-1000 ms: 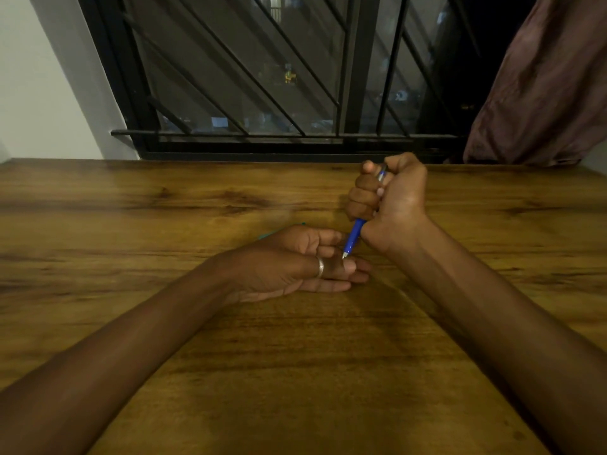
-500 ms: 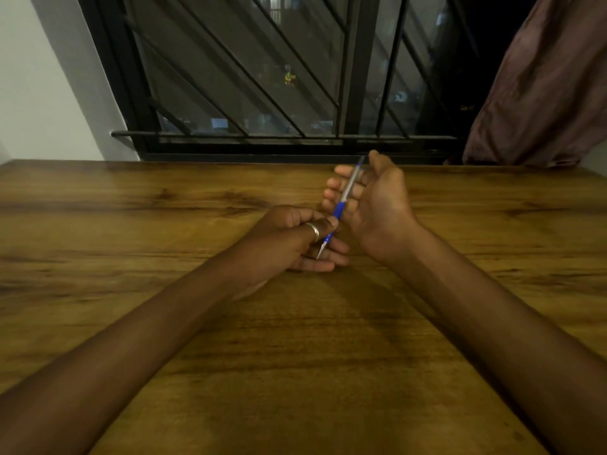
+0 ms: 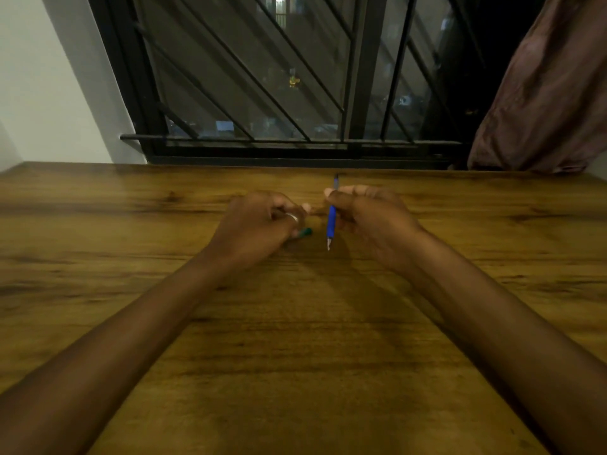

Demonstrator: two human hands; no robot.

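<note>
On my feed the R hand (image 3: 371, 221) pinches a blue pen (image 3: 331, 221) btwn thumb and fingers. The pen is nearly upright, tip down, just above the wooden table (image 3: 295, 356). The L hand (image 3: 259, 224), w/ a ring (image 3: 293, 217) on one finger, has its fingers curled round a green piece (image 3: 305, 232), and only the end pokes out, just beside the pen's lower half. The hands are close but apart. A barred window (image 3: 262, 77) and a curtain (image 3: 551, 93) sit behind the table's far edge.
</note>
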